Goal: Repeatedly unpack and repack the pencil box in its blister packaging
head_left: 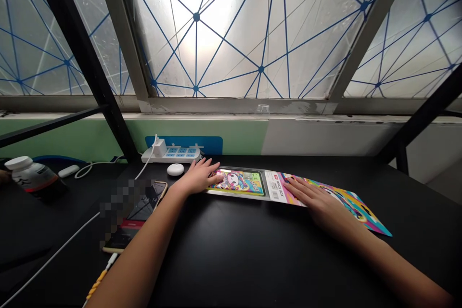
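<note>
"PENCIL BOX" in red on the white strip (277,186) of the colourful package (361,209).

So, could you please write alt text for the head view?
A person's left hand rests flat on a colourful pencil box and the right hand on the printed card beside it, on a black desk. A phone lies at left.

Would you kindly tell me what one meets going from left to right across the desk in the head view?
The bottle → phone → left hand → pencil box → right hand.
</note>
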`<state>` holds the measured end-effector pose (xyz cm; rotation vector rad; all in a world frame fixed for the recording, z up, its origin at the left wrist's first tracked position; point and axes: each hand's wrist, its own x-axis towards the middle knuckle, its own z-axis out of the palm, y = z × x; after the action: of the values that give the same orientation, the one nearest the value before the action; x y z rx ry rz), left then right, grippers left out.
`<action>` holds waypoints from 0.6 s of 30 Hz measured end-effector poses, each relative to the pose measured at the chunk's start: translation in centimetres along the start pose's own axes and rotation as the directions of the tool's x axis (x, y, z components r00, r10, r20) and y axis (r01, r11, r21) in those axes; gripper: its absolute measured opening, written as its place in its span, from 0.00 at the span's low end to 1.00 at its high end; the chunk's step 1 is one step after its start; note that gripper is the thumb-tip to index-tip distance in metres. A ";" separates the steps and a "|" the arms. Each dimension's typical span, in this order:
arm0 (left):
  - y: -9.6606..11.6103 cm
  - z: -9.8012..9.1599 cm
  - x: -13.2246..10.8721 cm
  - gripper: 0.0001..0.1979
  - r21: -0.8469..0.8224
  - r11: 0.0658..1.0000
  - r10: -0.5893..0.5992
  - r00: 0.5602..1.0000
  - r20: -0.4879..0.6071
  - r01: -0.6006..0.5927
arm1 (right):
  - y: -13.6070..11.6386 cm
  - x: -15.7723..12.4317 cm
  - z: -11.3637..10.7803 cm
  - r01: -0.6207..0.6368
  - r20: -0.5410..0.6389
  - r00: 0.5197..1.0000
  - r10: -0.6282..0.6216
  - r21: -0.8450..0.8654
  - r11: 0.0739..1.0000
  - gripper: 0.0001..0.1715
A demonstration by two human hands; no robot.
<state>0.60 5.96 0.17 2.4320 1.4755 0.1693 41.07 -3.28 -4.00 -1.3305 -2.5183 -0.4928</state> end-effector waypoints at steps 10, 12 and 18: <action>1.0 0.9 0.1 0.32 -0.023 0.998 -0.056 0.985 -0.160 0.054 | -7.2 1.2 -4.1 0.127 -0.172 0.977 -0.128 -0.016 0.992 0.44; 1.9 1.4 0.2 0.28 -0.002 0.999 -0.053 0.977 -0.205 0.054 | -11.4 1.7 -4.2 0.246 -0.108 0.965 -0.241 0.042 0.968 0.39; 4.4 2.6 0.1 0.25 0.059 0.998 0.032 0.965 -0.261 -0.017 | -18.5 6.3 -2.1 0.336 0.067 0.928 -0.368 0.281 0.899 0.28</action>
<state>5.02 3.71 -0.94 2.5525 1.5751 0.4783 22.36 -9.16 -3.09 -0.8302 -2.8162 -0.1322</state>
